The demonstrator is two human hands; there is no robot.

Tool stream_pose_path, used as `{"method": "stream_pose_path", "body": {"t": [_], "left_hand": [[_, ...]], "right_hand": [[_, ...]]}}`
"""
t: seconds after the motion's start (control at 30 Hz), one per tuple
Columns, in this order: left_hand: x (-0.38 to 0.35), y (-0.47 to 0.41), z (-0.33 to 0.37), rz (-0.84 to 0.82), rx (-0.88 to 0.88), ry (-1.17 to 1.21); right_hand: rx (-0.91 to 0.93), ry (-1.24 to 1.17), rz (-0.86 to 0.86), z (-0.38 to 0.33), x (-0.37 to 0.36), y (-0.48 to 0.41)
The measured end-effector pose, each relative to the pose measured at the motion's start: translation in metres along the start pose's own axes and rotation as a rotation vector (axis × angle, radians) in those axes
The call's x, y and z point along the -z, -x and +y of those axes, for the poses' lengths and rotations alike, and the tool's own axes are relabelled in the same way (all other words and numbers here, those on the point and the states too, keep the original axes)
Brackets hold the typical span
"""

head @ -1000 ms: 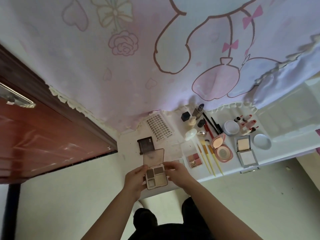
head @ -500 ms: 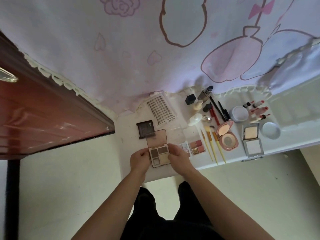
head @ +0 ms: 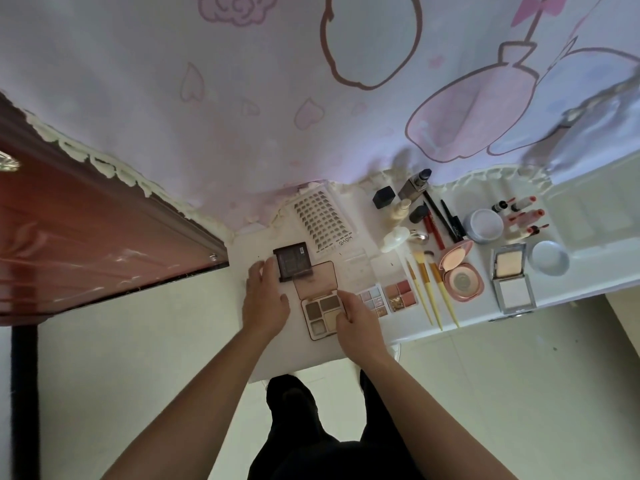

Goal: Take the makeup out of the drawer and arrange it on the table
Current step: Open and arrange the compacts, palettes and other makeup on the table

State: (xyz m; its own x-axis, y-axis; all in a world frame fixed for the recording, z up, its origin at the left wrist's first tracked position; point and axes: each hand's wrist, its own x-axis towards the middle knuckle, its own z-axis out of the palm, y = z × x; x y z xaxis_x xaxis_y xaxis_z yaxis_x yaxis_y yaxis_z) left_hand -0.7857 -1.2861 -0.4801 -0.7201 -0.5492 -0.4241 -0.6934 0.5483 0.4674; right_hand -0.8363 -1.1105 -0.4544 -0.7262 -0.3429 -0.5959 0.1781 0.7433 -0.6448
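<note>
An open brown eyeshadow palette [head: 320, 311] with a clear pink lid lies flat on the white table [head: 304, 358]. My right hand [head: 358, 322] holds its right edge with curled fingers. My left hand [head: 265, 299] has left it and lies with fingers spread, fingertips touching the left side of a dark square compact [head: 292, 261] just behind. To the right are two small colour palettes [head: 386, 297], yellow-handled brushes [head: 433, 289], a pink round compact [head: 459, 271] and a silver powder compact [head: 510, 275].
A lash tray [head: 323, 220] lies at the back by the pink printed curtain [head: 311, 98]. Bottles, pencils, a round jar [head: 485, 225], lipsticks [head: 524, 216] and a lid [head: 550, 258] crowd the back right. A red-brown door [head: 86, 230] stands left. My legs show below the table edge.
The palette went from held in both hands above the table edge to lying flat on the table. My left hand let go of it and moved forward-left to the dark compact.
</note>
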Motion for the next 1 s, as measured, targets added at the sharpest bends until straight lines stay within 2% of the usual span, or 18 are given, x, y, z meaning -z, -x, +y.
{"method": "stream_pose_path", "body": {"t": [0.13,0.27,0.33,0.4,0.5,0.57,0.67,0.73,0.83,1.0], "left_hand": [[0.011,-0.038,-0.008,-0.117,-0.186,-0.173],[0.014,-0.045,-0.009,-0.099,-0.263,-0.226],[0.017,-0.036,-0.008,-0.027,-0.177,-0.114],[0.025,-0.023,-0.004,0.058,-0.01,0.049],[0.05,0.001,0.005,0.106,0.275,0.511],[0.07,0.016,0.011,0.017,0.377,0.932],[0.096,0.042,0.023,-0.171,0.384,1.409],[0.11,0.06,0.033,-0.22,0.322,1.506],[0.123,0.084,0.048,-0.25,0.173,1.508],[0.136,0.108,0.064,-0.307,-0.033,1.345]], "right_hand": [[0.006,0.011,-0.022,0.0,0.003,-0.002],[0.008,0.05,-0.054,0.002,0.006,-0.004],[0.022,0.07,-0.05,0.0,0.009,-0.004],[0.042,0.07,-0.033,-0.003,0.011,-0.005],[0.057,0.027,-0.012,-0.016,0.017,-0.005],[0.095,-0.038,0.021,-0.031,0.022,-0.002],[0.195,-0.215,0.061,-0.063,0.033,0.008],[0.251,-0.372,0.043,-0.086,0.042,0.018],[0.328,-0.515,-0.008,-0.115,0.055,0.035],[0.407,-0.509,-0.056,-0.136,0.07,0.06]]}}
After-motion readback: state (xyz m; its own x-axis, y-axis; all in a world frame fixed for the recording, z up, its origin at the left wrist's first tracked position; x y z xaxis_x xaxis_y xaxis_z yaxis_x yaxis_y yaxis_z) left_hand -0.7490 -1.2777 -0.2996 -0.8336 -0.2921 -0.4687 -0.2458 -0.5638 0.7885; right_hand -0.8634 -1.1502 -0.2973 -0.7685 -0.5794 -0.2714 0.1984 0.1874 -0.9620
